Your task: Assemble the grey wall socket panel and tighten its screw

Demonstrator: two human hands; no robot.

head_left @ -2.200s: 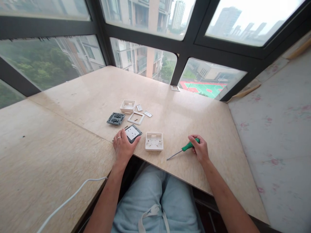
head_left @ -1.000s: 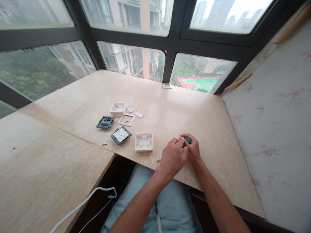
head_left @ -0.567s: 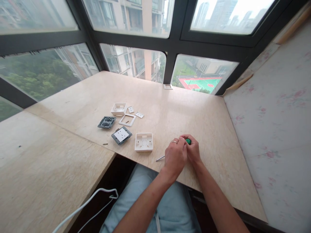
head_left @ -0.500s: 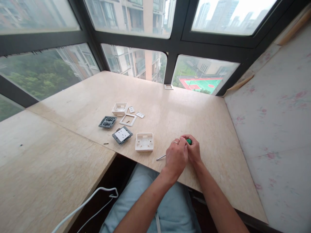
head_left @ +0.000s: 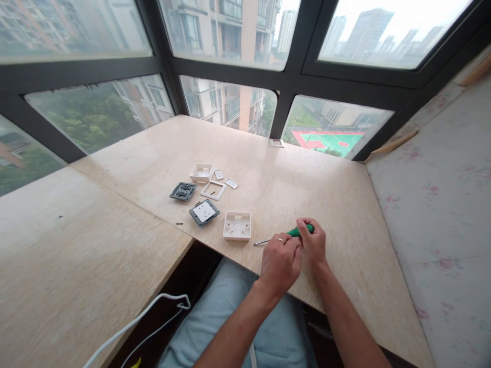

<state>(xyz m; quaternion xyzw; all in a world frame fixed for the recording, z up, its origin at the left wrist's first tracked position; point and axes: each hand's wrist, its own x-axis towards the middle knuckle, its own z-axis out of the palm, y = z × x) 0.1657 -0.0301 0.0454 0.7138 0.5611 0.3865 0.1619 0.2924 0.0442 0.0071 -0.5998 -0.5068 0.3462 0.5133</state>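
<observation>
My right hand (head_left: 314,245) is closed around the green handle of a screwdriver (head_left: 295,232), whose metal shaft points left just above the marble sill. My left hand (head_left: 280,260) is curled beside it, fingers pinched together at the handle; a ring shows on one finger. Whether it holds anything I cannot make out. A white mounting box (head_left: 237,225) lies just left of the screwdriver tip. Further left lies a socket module with a white face and grey frame (head_left: 204,212).
A dark grey module (head_left: 183,191), a white frame (head_left: 213,190), a second white box (head_left: 201,173) and two small white plates (head_left: 231,183) lie further back. Loose screws (head_left: 179,223) sit near the sill's edge. A white cable (head_left: 146,317) hangs below the left counter. Windows surround the sill.
My left hand left the socket module and came over beside my right hand at the screwdriver. In the last half second both hands drew slightly nearer and the handle shows more.
</observation>
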